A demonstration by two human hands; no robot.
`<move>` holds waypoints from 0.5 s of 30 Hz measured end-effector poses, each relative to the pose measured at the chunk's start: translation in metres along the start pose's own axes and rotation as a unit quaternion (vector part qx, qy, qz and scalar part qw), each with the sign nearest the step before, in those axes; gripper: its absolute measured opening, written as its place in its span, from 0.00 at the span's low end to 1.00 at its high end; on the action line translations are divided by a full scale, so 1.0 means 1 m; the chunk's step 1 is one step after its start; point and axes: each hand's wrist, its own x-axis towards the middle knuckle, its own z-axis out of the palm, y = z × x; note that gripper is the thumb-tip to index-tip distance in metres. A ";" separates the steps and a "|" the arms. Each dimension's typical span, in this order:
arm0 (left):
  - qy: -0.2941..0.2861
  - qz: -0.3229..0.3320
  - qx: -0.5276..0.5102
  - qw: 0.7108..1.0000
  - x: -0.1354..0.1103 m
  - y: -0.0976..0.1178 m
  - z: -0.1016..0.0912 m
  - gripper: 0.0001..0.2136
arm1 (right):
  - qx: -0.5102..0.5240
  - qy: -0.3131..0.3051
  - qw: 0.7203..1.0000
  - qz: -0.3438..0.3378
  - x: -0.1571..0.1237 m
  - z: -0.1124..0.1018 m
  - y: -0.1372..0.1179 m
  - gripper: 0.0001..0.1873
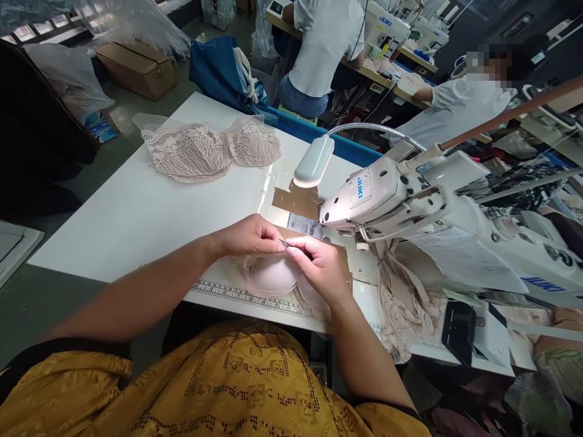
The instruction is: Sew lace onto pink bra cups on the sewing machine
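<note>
My left hand and my right hand meet fingertip to fingertip in front of the sewing machine. Both are closed in a pinch around something thin and dark, too small to name. Directly beneath them lies a pale pink bra with a smooth padded cup and lace along its side. My right hand covers part of it. The needle area sits just beyond my fingers, beside a metal plate.
A beige lace bra piece lies at the table's far left. A lamp hangs over the machine. A ruler strip runs along the front edge. Lace pieces pile up at right. Two people sit beyond the blue trough.
</note>
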 end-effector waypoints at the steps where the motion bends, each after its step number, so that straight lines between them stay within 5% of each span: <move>1: 0.001 -0.001 0.004 1.000 0.000 0.000 0.000 0.14 | 0.003 0.003 1.000 0.000 0.000 0.001 0.000 0.12; 7: 0.007 0.015 0.001 1.000 -0.001 0.000 -0.001 0.12 | 0.029 0.070 0.997 0.025 -0.010 -0.003 0.006 0.10; 11: 0.018 0.031 -0.004 0.999 -0.002 -0.002 -0.008 0.08 | 0.037 0.109 0.984 0.135 -0.040 -0.034 0.031 0.21; 15: 0.028 -0.024 0.060 0.998 0.002 -0.001 -0.001 0.25 | -0.053 0.127 0.964 0.228 -0.064 -0.064 0.064 0.30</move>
